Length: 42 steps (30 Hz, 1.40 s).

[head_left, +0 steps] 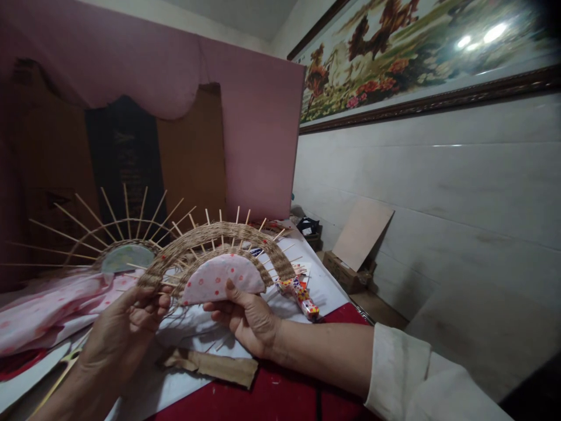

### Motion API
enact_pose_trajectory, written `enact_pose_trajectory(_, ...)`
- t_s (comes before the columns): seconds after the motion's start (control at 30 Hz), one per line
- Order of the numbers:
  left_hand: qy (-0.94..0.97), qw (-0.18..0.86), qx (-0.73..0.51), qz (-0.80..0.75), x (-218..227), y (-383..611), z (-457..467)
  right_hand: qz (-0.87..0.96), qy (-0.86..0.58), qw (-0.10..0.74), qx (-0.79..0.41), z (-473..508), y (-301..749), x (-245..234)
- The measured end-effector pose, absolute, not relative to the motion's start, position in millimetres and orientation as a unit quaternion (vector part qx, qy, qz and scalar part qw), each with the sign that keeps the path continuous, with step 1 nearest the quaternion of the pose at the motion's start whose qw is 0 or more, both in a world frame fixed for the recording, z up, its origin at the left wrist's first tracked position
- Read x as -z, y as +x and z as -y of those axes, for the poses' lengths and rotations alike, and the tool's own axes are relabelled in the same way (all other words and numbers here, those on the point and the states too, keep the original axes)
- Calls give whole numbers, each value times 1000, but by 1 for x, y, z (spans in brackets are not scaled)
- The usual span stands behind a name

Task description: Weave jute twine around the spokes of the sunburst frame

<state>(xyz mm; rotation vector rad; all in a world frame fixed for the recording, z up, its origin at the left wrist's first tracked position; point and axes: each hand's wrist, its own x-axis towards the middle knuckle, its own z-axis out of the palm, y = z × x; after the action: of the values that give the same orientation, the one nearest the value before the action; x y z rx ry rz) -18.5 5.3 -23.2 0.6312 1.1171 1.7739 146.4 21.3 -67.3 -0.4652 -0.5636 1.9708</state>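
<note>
Both hands hold up a half-round woven fan [223, 234], made of braided straw cord over thin wooden sticks, with a pink dotted cloth half-disc [221, 278] at its base. My left hand [131, 321] pinches the fan's left end, where loose cord strands hang. With the thumb on the front of the cloth and fingers behind, my right hand [248, 318] grips the lower edge of the half-disc. Behind to the left stands a second stick frame [125, 231] with a pale green half-disc. A glue gun [300, 295] in a colourful pattern lies just right of the fan.
Pink dotted cloth [56, 310] is heaped at the left, near yellow-handled scissors [65, 368]. A torn cardboard strip [210, 365] lies on white paper over the red table [280, 392]. A pink board [263, 128] rises behind; cardboard boxes [346, 272] stand by the wall.
</note>
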Motion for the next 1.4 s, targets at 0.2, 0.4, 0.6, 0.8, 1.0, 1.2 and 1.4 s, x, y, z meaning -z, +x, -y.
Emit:
enact_pose_trajectory(0.2, 219, 505, -727, -410, 28, -24, -9, 235, -193, 495, -814, -22, 147, 68)
enact_pose_trajectory(0.4, 218, 508, -721, -417, 26, -22, -9, 241, -183, 497, -813, -23, 147, 70)
enact_pose_trajectory(0.6, 216, 511, -723, -413, 24, -20, -8, 241, -183, 495, -814, -23, 147, 71)
enact_pose_trajectory(0.8, 223, 493, -731, -416, 25, -19, -7, 238, -191, 493, -814, -21, 147, 68)
enact_pose_trajectory(1.0, 238, 488, -738, -401, 25, -19, -6, 234, -195, 495, -814, -22, 146, 70)
enact_pose_trajectory(1.2, 237, 490, -737, -401, 29, -22, -6, 229, -190, 504, -811, -21, 146, 71)
enact_pose_trajectory(1.4, 245, 481, -739, -404, 30, -21, -6, 231, -198, 505, -808, -18, 146, 69)
